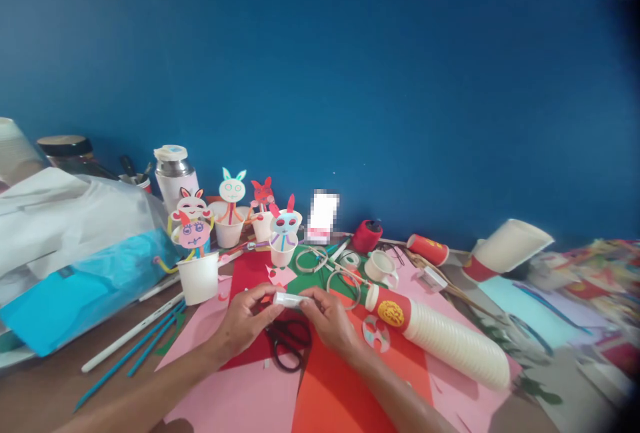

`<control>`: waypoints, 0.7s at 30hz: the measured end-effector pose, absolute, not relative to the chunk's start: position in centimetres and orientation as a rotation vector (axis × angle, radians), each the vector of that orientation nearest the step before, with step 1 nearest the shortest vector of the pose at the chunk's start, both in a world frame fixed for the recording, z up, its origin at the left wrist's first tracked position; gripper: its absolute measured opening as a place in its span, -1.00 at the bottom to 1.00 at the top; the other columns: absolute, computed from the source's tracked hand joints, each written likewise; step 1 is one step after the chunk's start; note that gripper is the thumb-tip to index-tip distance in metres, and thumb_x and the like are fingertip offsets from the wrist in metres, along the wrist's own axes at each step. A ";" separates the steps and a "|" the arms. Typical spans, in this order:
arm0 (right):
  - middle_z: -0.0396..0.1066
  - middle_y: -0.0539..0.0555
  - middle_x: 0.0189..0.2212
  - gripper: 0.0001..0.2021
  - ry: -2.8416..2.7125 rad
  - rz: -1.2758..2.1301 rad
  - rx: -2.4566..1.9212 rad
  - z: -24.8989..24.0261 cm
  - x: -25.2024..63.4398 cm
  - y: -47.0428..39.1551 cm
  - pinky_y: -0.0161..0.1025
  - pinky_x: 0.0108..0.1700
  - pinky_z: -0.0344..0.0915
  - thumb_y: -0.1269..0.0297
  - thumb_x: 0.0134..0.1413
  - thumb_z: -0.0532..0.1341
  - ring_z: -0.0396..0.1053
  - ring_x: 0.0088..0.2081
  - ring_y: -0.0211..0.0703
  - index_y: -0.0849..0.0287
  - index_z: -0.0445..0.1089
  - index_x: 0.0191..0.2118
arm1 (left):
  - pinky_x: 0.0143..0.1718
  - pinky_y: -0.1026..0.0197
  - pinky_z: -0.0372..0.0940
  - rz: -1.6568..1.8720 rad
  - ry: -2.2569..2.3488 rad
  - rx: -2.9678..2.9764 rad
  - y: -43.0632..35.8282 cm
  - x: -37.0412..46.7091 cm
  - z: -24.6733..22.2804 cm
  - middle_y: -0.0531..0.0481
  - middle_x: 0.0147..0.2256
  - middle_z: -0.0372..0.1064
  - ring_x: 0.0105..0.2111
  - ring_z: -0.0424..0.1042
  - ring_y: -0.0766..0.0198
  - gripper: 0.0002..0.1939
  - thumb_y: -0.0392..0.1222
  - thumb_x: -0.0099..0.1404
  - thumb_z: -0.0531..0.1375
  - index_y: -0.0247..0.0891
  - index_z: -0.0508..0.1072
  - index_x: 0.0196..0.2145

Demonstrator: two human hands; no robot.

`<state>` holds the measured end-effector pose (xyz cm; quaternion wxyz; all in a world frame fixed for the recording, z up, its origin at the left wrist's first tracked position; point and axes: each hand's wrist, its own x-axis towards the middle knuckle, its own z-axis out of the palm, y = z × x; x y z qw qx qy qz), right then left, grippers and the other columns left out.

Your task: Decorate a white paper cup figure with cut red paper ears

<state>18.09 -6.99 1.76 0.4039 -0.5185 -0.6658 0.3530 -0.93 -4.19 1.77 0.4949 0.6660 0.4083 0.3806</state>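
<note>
Between the fingertips of both hands is a small white tube (289, 300), held sideways over the coloured paper; what kind of tube it is I cannot make out. My left hand (246, 316) pinches its left end, and my right hand (330, 320) grips the right end. Just below lie black-handled scissors (289, 343), partly hidden by my left hand. A pink paper scrap (280, 276) rests right behind the tube. Beyond it stands a paper cup with a blue rabbit-eared paper figure (286, 223).
More cups with paper figures (199, 276) stand at left, beside a flask (175, 173) and plastic-wrapped paper (90, 286). A long stack of paper cups (450, 333) lies at right, near a white mug (381, 266). Blue sticks (133, 350) lie at front left. A blue wall (320, 86) rises behind.
</note>
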 end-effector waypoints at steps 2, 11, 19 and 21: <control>0.30 -0.05 -0.51 -0.82 -1.681 0.842 -1.318 1.9 18.1 -7.1 -0.40 -0.45 0.11 0.24 0.11 0.06 0.22 -0.47 -0.30 0.18 0.36 -0.35 | -0.42 0.32 0.25 0.928 0.995 1.612 -4.2 -1.0 1.7 0.01 -0.42 0.39 -0.44 0.34 0.29 -0.75 -0.12 0.11 0.16 -0.26 0.43 -0.25; 0.34 -0.01 -0.47 -0.84 -1.695 0.739 -1.290 2.0 18.1 -7.2 -0.38 -0.40 0.14 0.26 0.08 0.09 0.25 -0.43 -0.27 0.19 0.38 -0.33 | -0.41 0.30 0.26 0.914 0.980 1.542 -4.5 -0.8 2.3 -0.01 -0.39 0.40 -0.41 0.37 0.26 -0.77 -0.10 0.12 0.15 -0.26 0.40 -0.28; 0.27 -0.06 -0.47 -0.80 -1.570 0.794 -1.298 1.7 18.1 -7.2 -0.39 -0.40 0.17 0.34 -0.03 0.16 0.22 -0.44 -0.29 0.13 0.33 -0.21 | -0.48 0.30 0.26 0.856 0.948 1.372 -4.1 -1.0 2.1 0.05 -0.45 0.36 -0.53 0.32 0.35 -0.70 -0.11 0.13 0.15 -0.26 0.31 -0.18; 0.28 -0.05 -0.46 -0.80 -1.543 0.828 -1.283 1.5 18.1 -7.1 -0.39 -0.39 0.18 0.33 -0.03 0.16 0.23 -0.42 -0.28 0.14 0.33 -0.21 | -0.49 0.31 0.25 0.862 0.932 1.383 -4.0 -1.1 1.9 0.06 -0.47 0.35 -0.55 0.31 0.37 -0.69 -0.12 0.12 0.16 -0.26 0.30 -0.18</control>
